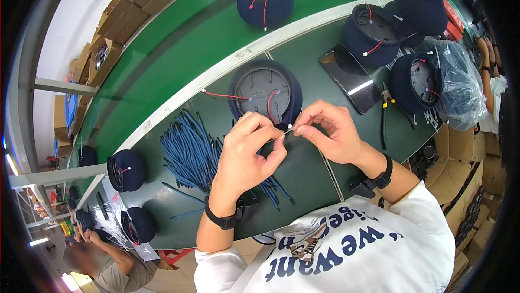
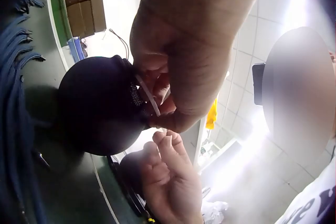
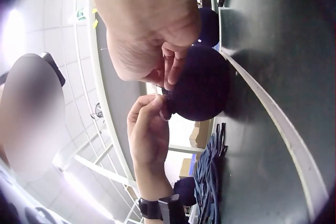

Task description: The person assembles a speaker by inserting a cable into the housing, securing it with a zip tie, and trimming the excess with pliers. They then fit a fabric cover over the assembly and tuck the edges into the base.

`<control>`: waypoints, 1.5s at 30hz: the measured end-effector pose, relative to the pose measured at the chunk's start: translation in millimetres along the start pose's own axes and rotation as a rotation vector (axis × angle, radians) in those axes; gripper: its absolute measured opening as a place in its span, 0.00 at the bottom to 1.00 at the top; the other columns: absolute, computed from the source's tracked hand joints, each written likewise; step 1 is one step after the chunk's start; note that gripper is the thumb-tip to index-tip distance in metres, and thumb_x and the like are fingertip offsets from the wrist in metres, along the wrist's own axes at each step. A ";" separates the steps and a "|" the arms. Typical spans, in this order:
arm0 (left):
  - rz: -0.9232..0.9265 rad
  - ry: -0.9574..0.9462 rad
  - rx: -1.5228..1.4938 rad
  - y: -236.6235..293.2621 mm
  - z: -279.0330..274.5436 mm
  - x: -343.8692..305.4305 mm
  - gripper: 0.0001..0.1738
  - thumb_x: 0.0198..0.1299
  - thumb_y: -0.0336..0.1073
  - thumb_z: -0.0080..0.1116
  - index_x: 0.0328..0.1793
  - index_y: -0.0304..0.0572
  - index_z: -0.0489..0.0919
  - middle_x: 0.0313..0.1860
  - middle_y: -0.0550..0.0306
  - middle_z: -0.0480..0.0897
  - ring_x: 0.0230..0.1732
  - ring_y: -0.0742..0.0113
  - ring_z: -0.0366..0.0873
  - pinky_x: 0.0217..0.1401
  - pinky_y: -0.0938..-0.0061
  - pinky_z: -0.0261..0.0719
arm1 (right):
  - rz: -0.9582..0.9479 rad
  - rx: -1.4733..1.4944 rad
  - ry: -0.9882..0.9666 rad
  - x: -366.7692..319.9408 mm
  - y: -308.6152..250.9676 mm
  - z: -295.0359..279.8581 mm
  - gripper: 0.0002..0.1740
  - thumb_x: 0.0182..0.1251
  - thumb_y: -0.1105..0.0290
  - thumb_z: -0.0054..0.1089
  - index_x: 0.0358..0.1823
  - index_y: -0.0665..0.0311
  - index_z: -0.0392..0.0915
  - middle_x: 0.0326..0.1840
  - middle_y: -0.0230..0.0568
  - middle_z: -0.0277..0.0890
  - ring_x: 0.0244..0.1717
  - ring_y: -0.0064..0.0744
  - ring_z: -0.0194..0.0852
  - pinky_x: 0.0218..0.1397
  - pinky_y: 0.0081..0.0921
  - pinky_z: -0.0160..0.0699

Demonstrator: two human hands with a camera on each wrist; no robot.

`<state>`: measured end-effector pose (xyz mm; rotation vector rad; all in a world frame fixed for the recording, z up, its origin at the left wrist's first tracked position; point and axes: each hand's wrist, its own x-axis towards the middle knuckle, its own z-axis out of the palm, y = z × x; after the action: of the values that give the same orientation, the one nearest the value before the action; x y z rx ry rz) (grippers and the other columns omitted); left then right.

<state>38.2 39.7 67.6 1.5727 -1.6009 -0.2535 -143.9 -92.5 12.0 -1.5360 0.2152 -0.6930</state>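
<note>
A dark round padded piece with a grey inner shell and red wires lies just beyond both hands. At its near edge my left hand and right hand meet, fingertips nearly touching. Between them they pinch a thin white strip, which slants past the left fingers in the left wrist view. The dark piece stands beside the fingertips in the right wrist view; the fingers partly hide its edge.
Blue cords lie in a bundle left of the hands. Right of the dark piece are a black phone-like slab and yellow-black pliers. More dark round pieces stand beyond and to both sides. Another person sits at lower left.
</note>
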 end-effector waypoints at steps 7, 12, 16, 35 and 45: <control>0.006 -0.057 -0.038 1.3 -10.9 0.6 0.11 0.46 0.22 0.75 0.36 0.38 0.86 0.34 0.56 0.80 0.34 0.57 0.78 0.37 0.66 0.79 | -0.070 -0.166 -0.090 9.0 -10.7 3.8 0.09 0.74 0.82 0.65 0.53 0.70 0.86 0.48 0.42 0.90 0.48 0.28 0.90 0.54 0.27 0.88; 0.003 -0.063 0.004 5.1 -18.3 2.0 0.11 0.46 0.22 0.75 0.36 0.38 0.85 0.34 0.56 0.80 0.35 0.57 0.79 0.38 0.65 0.80 | 0.025 0.002 -0.060 3.0 -1.8 4.6 0.07 0.76 0.83 0.64 0.50 0.71 0.86 0.48 0.41 0.89 0.50 0.26 0.89 0.56 0.27 0.88; -0.020 -0.054 0.011 5.4 -13.9 0.4 0.11 0.46 0.22 0.75 0.35 0.37 0.84 0.35 0.55 0.80 0.35 0.55 0.79 0.38 0.64 0.80 | 0.056 0.108 -0.053 0.2 1.4 6.0 0.10 0.78 0.82 0.62 0.57 0.71 0.78 0.49 0.42 0.88 0.52 0.26 0.89 0.60 0.28 0.87; 0.020 -0.102 0.131 14.4 -13.3 3.1 0.09 0.47 0.22 0.73 0.33 0.36 0.83 0.35 0.54 0.79 0.37 0.53 0.80 0.45 0.63 0.80 | -0.070 -0.224 0.020 3.2 -9.2 8.8 0.11 0.74 0.80 0.68 0.54 0.69 0.80 0.46 0.43 0.89 0.49 0.35 0.94 0.54 0.29 0.88; 0.050 -0.123 0.170 10.0 -13.6 0.6 0.13 0.46 0.22 0.74 0.39 0.38 0.85 0.38 0.54 0.81 0.39 0.52 0.82 0.43 0.64 0.82 | -0.079 -0.269 -0.022 3.6 -12.3 6.9 0.11 0.74 0.79 0.68 0.54 0.69 0.83 0.46 0.44 0.91 0.48 0.38 0.94 0.54 0.31 0.88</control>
<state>40.2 46.6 82.8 1.6703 -1.7947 -0.1944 -140.7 -87.3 25.2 -1.8157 0.2397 -0.7306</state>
